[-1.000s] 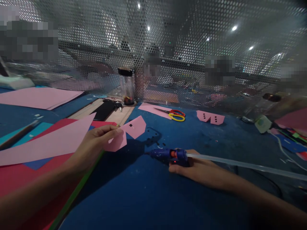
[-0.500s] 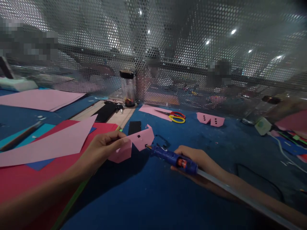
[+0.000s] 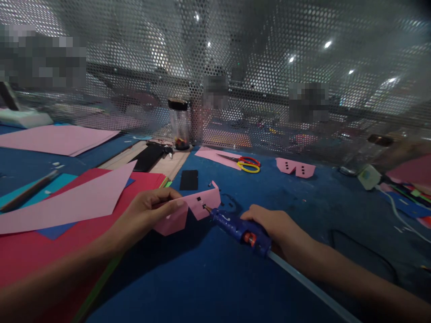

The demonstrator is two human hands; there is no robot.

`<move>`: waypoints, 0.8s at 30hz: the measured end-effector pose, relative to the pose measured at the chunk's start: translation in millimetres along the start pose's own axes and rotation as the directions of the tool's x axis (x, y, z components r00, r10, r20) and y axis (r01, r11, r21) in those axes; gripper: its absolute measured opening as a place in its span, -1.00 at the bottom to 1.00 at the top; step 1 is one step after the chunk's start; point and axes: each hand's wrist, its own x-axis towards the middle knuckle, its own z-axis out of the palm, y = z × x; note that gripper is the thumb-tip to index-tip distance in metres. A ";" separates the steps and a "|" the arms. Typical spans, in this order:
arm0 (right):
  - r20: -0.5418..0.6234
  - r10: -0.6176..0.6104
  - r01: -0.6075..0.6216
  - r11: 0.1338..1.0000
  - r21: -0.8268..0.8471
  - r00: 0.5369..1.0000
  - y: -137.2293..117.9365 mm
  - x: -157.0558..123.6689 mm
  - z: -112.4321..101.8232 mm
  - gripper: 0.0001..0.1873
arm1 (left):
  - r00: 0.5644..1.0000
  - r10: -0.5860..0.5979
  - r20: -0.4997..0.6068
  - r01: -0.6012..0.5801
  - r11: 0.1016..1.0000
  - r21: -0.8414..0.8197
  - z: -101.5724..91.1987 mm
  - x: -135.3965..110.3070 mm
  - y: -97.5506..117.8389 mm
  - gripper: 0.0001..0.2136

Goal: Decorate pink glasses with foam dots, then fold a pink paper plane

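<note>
Between the thumb and fingers of my left hand (image 3: 156, 206) is a folded pink paper piece (image 3: 173, 220), its notched far part sticking out to the right. Two small black squares show on that part. My right hand (image 3: 269, 222) is wrapped round a blue glue gun (image 3: 235, 226), with a long clear glue stick (image 3: 303, 277) coming out of its back end. The gun's nozzle is at the lower black square, touching it or very close. Past the paper lies a black rectangle (image 3: 189, 180) on the blue tabletop (image 3: 188, 278).
Scissors (image 3: 249, 163) rest on a pink strip at the back. Right of them is a similar pink cutout (image 3: 295, 168) with black squares. A lidded jar (image 3: 179, 124) stands by the perforated metal screen (image 3: 134, 67). Red sheets (image 3: 97, 251) lie on the left; a cable (image 3: 393, 208) runs at right.
The pink paper has shifted slightly right and down with my left hand. The glue gun has tilted more steeply, its rear swinging left and down, while its nozzle stays by the lower square.
</note>
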 end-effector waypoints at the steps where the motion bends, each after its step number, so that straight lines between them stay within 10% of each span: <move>1: 0.002 -0.002 0.002 1.000 0.000 1.000 0.4 0.0 0.6 -0.59 | 1.000 0.004 0.001 -0.004 1.000 0.002 0.1 0.0 -0.2 -0.70; 24: -0.028 -0.015 0.013 0.998 -0.055 0.999 8.1 -1.3 10.3 -0.51 | 0.999 -0.005 0.050 0.004 1.000 0.023 2.3 -2.0 0.3 -0.69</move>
